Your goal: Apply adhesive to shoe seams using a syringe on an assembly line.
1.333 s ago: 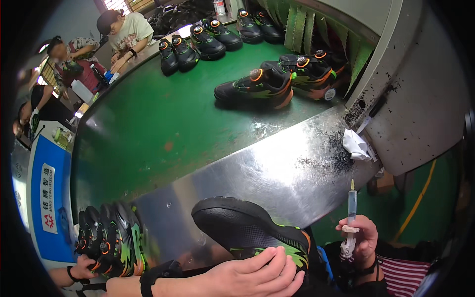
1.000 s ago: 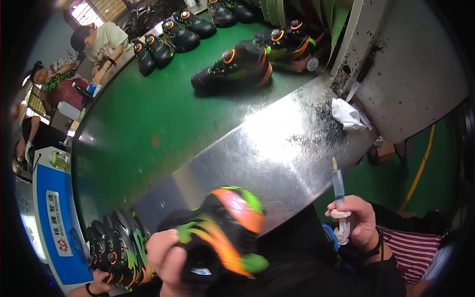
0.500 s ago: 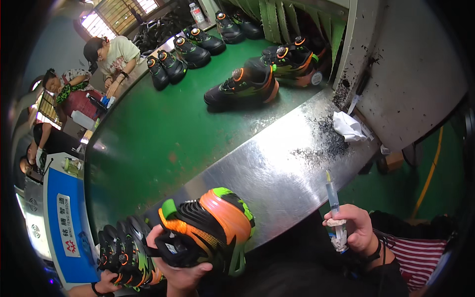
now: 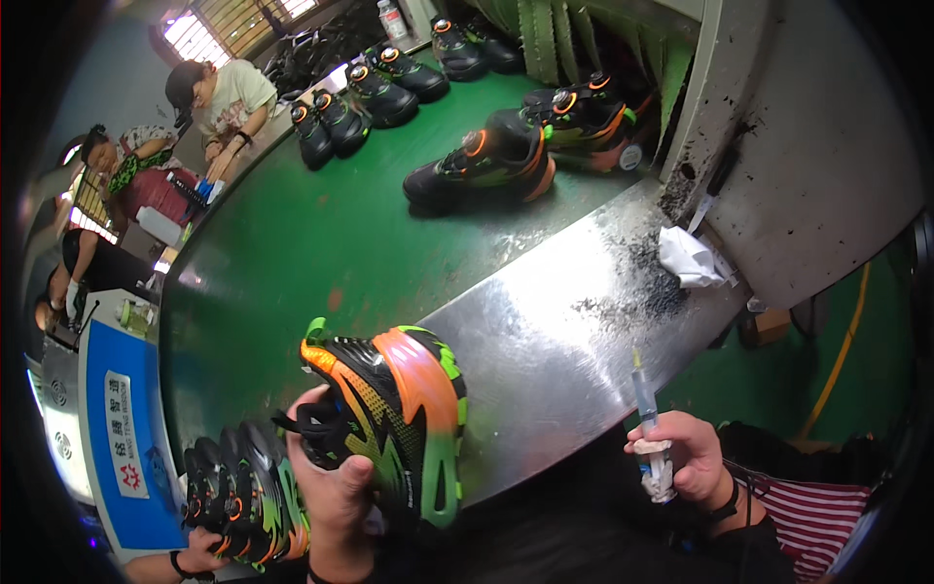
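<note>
My left hand [image 4: 333, 496] is closed on a black, orange and green sneaker [image 4: 409, 389], gripping it by the collar above the table's near edge. Its heel and sole side face up and to the right. In my right hand [image 4: 689, 450] is a syringe [image 4: 643, 391] with a yellowish tip pointing up, its lower part wrapped in something whitish. The syringe stays apart from the shoe, in front of the metal strip [image 4: 516, 399]. At lower left another person's hand [image 4: 202, 553] touches a row of similar sneakers [image 4: 243, 496].
More sneakers [image 4: 477, 170] stand on the green conveyor belt [image 4: 282, 253], some by a strip-curtained opening [image 4: 555, 44]. Black residue, crumpled white paper [image 4: 689, 255] and a knife [image 4: 713, 195] are by the machine's panel [image 4: 827, 156]. Several people work at the far left.
The sneaker in my left hand has turned, showing more of its side and sole, and shifted slightly left. My right hand with the syringe has moved slightly left and down.
</note>
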`<action>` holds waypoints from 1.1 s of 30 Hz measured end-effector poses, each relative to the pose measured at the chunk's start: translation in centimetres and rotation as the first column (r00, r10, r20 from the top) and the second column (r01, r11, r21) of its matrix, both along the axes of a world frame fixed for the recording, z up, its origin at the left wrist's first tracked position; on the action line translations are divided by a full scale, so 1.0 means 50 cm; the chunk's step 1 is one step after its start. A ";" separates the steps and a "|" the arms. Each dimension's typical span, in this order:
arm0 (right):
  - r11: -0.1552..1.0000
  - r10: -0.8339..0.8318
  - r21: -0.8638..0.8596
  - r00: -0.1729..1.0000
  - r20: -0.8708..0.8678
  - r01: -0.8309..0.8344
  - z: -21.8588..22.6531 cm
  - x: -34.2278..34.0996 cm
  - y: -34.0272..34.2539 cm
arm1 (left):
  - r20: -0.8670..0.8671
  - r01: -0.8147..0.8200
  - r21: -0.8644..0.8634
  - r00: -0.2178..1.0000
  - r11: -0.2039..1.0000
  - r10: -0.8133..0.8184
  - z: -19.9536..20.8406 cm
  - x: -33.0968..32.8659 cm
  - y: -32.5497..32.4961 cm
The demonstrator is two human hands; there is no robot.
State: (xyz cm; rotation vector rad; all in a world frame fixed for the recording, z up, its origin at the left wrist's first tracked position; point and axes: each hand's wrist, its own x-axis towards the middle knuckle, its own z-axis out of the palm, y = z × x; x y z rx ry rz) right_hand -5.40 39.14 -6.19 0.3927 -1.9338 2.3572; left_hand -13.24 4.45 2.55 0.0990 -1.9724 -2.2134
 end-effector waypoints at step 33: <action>0.340 -0.156 0.906 0.965 -0.211 0.253 0.066 -0.125 0.128 | 0.199 0.411 -0.228 0.907 0.883 -0.370 -0.184 -0.510 0.070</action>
